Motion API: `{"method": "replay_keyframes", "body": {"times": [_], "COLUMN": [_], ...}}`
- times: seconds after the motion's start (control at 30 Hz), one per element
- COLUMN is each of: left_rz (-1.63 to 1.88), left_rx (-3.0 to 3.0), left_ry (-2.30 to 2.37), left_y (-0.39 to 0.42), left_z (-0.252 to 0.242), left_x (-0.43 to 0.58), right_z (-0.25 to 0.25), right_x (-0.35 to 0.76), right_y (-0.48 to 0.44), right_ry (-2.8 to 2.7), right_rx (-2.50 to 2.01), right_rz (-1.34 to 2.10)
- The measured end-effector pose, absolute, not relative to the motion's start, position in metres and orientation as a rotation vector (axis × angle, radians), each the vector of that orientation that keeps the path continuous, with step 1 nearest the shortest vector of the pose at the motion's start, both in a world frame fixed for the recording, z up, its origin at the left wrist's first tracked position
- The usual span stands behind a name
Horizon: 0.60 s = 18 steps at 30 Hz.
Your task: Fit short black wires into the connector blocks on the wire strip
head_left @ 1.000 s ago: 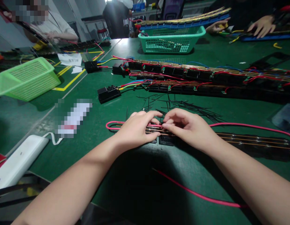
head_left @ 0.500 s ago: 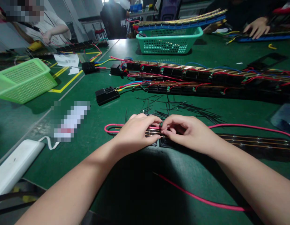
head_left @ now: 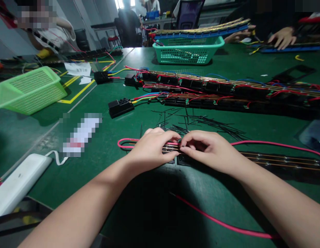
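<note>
Right hand [head_left: 208, 148]: thumb and index tips nearly meeting at the pink wire [head_left: 268, 142], just above the strip. From where I stand, can't tell if they pinch the wire or something thinner. Left hand [head_left: 156, 148] is just beside it at 9 o'clock, laid over the black strip [head_left: 284, 162], thumb on the near side, fingers on the far side, tips apart.

Clock centred on the hands, 12 = far side of bench. Strip carries thin copper-colored rods; it lies under both hands and runs out to 3. Pink wire follows it, bends back in a U past the left hand at 9, and heads to the right edge at 3.

Loose black cable ties [head_left: 222, 125] scattered 11 to 2, just beyond the fingers. Loose red wire [head_left: 222, 224] at 5.

Black connector block [head_left: 121, 107] at 10, colored leads into wired black strips [head_left: 214, 100] lying across 12 to 2. Teal basket [head_left: 189, 54] at 12, blue strip [head_left: 201, 32] across its top. Lime basket [head_left: 33, 91] tilted, between 9 and 10. Long white box [head_left: 22, 182], white cord, between 8 and 9.

Co-worker's hand [head_left: 282, 38] between 1 and 2, on another blue strip [head_left: 291, 50].
</note>
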<state>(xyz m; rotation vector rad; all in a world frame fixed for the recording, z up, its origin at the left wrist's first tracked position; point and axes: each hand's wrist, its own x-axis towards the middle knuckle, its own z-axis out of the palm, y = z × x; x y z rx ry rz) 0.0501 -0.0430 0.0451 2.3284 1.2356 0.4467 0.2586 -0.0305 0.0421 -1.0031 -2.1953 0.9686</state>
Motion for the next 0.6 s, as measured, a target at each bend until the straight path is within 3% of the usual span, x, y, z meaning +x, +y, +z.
{"method": "replay_keyframes", "body": {"times": [0.6], "left_rz": [0.452], "left_rx": [2.374], "left_ry": [1.244], "left_y": [-0.044], "left_z": [0.045], "left_x": [0.051], "right_z": [0.031], "right_x": [0.259], "right_y": [-0.029], "right_ry": [-1.934], "right_rx": [-1.111], "right_rz": [1.204]}}
